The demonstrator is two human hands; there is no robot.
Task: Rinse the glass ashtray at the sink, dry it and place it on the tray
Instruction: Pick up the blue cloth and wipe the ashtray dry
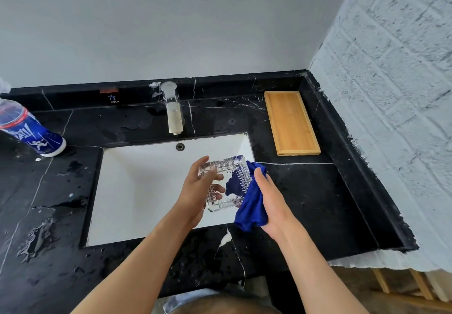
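Left hand [195,191] grips ashtray [226,184], right hand [271,203] clutches cloth [252,211]; label [113,99] reads "COLD".

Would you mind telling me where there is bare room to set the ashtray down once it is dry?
The wooden tray right of the faucet holds nothing. The black counter between tray and front edge, right of the sink, is also bare. Left of the sink lie puddles and a blue bottle. Over the basin, both hands, ashtray and blue cloth crowd together.
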